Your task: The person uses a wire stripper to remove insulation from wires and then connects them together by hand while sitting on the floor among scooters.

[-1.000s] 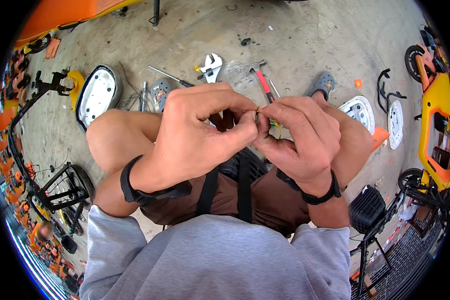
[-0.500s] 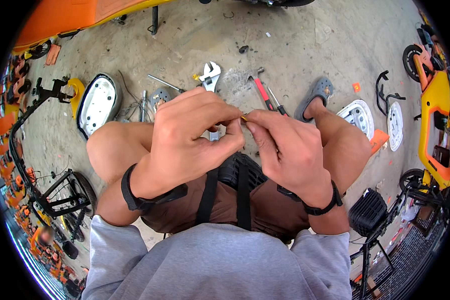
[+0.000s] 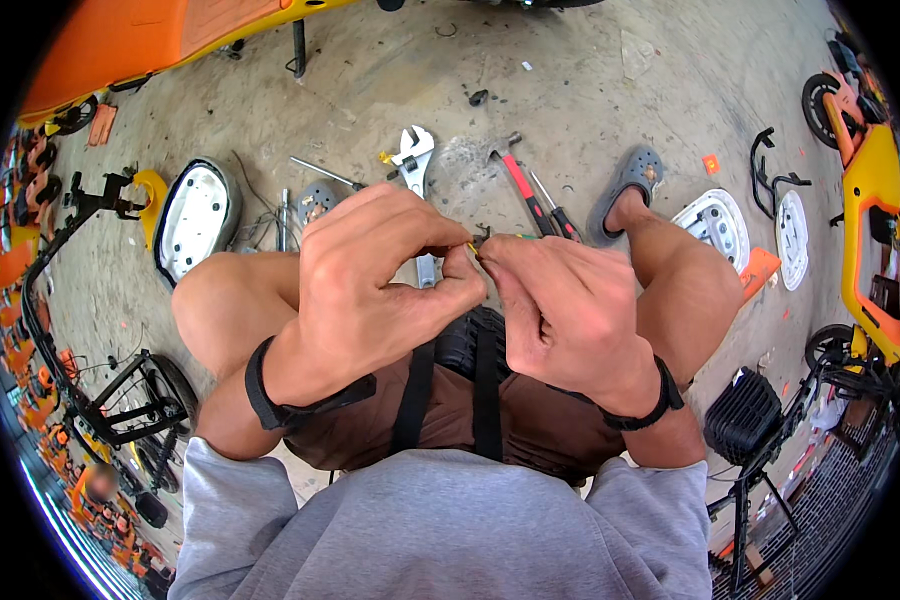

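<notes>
My left hand (image 3: 370, 290) and my right hand (image 3: 560, 305) meet at their fingertips above my lap, both pinched on a thin yellow piece (image 3: 474, 250), likely a wire, too small to make out well. A bit of green shows behind my right fingers. Just beyond them on the concrete floor (image 3: 590, 80) lie a large adjustable wrench (image 3: 412, 155) partly hidden by my left hand, a long screwdriver (image 3: 325, 172), a red-and-black handled tool (image 3: 518, 180) and a shorter screwdriver (image 3: 555, 208).
A white-lined shell (image 3: 192, 225) lies left, white plates (image 3: 792, 240) and a black bracket (image 3: 765, 165) right. Bare frames (image 3: 120, 390), a yellow-orange scooter body (image 3: 865, 230) and a black slatted part (image 3: 740, 410) surround me. An orange-yellow deck (image 3: 140, 45) is top left, a blurred person (image 3: 103, 483) lower left.
Both hands have shifted slightly left and down, still meeting at the fingertips on the small yellow piece. More of the wrench now shows beyond them.
</notes>
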The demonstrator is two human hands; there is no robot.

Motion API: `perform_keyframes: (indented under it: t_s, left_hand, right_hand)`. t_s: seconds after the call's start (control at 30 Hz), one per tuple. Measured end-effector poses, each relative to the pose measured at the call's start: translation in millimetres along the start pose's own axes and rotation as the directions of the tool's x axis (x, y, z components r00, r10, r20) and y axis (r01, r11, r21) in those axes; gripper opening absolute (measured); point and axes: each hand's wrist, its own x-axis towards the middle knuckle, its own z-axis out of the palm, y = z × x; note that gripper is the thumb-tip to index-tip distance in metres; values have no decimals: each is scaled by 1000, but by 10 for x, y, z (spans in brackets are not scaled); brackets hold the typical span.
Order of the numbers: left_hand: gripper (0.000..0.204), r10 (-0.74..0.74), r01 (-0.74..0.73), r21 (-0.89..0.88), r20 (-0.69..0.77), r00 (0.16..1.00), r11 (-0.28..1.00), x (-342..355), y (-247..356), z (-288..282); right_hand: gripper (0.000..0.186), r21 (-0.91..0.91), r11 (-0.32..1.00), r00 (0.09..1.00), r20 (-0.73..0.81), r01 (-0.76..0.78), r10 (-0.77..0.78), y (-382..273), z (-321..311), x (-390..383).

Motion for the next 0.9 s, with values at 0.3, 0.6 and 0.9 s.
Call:
perform_keyframes:
  t_s: [0.3, 0.6, 0.9]
  left_hand:
    - [18, 8, -8, -20, -18, 1000, 1000, 10, -4, -44]
    - [18, 25, -25, 3, -27, 999, 1000, 24, -5, -74]
    - [18, -92, 123, -212, 151, 984, 970, 78, -61, -159]
  right_hand:
    - [19, 54, 998, 998, -64, 18, -15, -30, 7, 22]
    - [19, 110, 994, 992, -128, 23, -9, -6, 50, 7]
    - [13, 414, 880, 972, 59, -233, 229, 57, 109, 14]
